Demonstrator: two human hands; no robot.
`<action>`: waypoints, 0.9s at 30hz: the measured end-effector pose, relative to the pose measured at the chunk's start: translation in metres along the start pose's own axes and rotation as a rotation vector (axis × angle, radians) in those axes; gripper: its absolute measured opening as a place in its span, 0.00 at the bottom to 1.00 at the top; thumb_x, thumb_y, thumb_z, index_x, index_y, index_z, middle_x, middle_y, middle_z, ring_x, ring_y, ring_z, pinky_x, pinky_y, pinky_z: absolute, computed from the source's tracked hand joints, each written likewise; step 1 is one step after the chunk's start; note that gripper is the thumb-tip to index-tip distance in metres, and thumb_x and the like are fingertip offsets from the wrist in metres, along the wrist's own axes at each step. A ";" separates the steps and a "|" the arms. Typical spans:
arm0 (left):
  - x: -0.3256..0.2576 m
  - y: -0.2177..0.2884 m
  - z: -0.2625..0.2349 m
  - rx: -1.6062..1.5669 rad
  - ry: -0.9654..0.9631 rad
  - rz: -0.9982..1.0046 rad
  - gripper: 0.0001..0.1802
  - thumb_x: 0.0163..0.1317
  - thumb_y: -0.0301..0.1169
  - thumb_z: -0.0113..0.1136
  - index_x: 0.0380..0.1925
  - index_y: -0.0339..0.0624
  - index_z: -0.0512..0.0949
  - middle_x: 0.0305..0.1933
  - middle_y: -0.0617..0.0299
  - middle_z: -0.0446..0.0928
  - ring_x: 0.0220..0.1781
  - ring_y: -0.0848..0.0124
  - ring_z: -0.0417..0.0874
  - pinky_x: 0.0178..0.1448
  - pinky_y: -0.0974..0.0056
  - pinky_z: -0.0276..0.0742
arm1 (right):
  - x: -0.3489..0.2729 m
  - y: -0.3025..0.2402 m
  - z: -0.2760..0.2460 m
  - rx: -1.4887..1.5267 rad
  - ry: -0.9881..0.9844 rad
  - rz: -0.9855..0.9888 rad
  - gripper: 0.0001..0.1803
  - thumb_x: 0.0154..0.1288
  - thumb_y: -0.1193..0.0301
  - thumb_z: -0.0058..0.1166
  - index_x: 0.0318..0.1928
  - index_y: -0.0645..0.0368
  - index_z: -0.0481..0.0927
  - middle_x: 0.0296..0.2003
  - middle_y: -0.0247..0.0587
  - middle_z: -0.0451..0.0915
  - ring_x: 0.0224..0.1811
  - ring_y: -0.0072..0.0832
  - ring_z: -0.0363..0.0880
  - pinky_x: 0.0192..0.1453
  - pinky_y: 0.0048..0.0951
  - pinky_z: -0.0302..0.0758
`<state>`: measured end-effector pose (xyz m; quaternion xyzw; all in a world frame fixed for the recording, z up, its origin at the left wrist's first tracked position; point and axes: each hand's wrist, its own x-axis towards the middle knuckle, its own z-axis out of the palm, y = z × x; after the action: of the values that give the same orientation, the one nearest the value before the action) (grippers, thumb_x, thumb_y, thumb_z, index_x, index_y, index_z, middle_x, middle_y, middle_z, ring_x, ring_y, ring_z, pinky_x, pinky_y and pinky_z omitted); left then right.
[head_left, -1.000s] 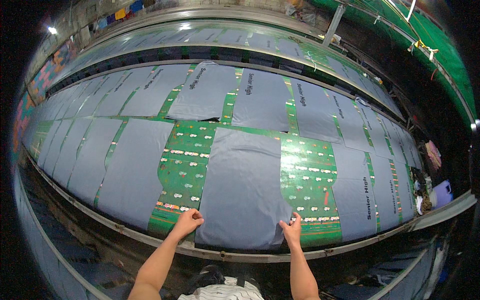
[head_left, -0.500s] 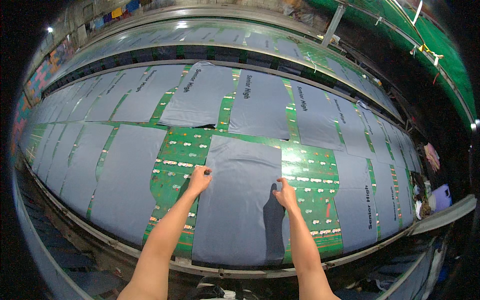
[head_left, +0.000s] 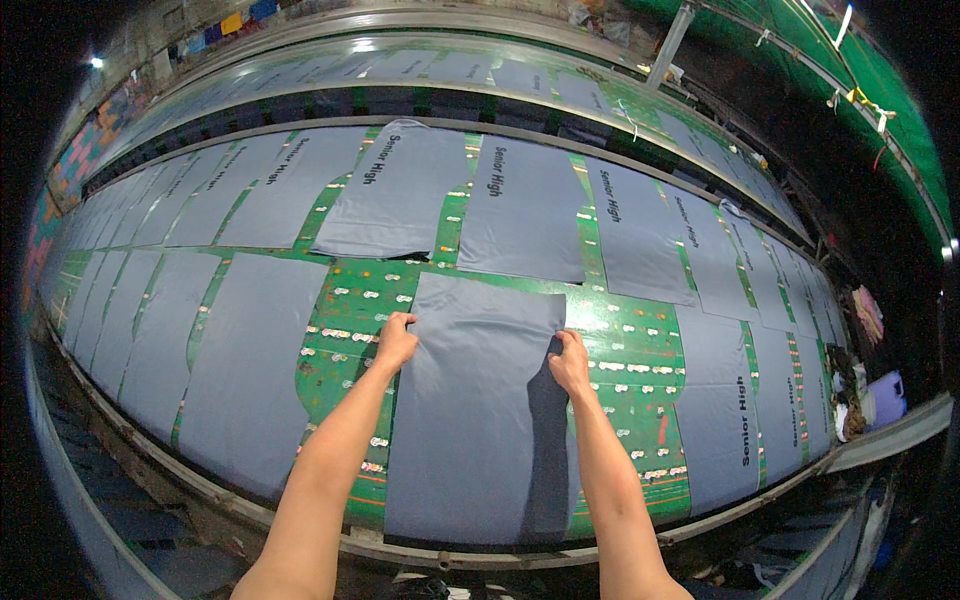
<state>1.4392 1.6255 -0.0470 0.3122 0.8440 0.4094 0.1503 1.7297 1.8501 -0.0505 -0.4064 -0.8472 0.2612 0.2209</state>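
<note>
A plain grey-blue fabric panel (head_left: 470, 400) lies lengthwise in front of me on a long green printing table (head_left: 345, 300). My left hand (head_left: 397, 341) is closed in a pinch at the panel's left edge, toward its far end. At the right edge, at about the same height, my right hand (head_left: 570, 363) pinches the cloth. Shallow creases run across the panel between the two hands. A dark shadow falls along its right side, under the right forearm.
Printed grey panels (head_left: 520, 210) lie in a row along the table's far half. Plain panels (head_left: 245, 370) are to the left, and panels with dark lettering (head_left: 710, 390) to the right. A metal rail (head_left: 450, 558) edges the near side. Another table (head_left: 450, 72) stands behind.
Both hands have moved slightly farther along the panel, and their fingers have closed on its side edges. Creases have appeared across the cloth between them.
</note>
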 end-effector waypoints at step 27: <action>-0.310 -0.027 -0.081 -0.078 -0.173 -0.063 0.26 0.50 0.20 0.70 0.52 0.37 0.76 0.56 0.52 0.71 0.43 0.60 0.82 0.48 0.60 0.80 | -0.250 0.019 -0.114 0.242 -0.283 0.379 0.32 0.54 0.70 0.72 0.60 0.56 0.75 0.41 0.51 0.85 0.39 0.34 0.85 0.45 0.36 0.82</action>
<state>1.6223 1.3631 -0.0180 0.3135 0.8206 0.4087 0.2476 1.9498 1.6892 -0.0154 -0.4879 -0.7410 0.4515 0.0944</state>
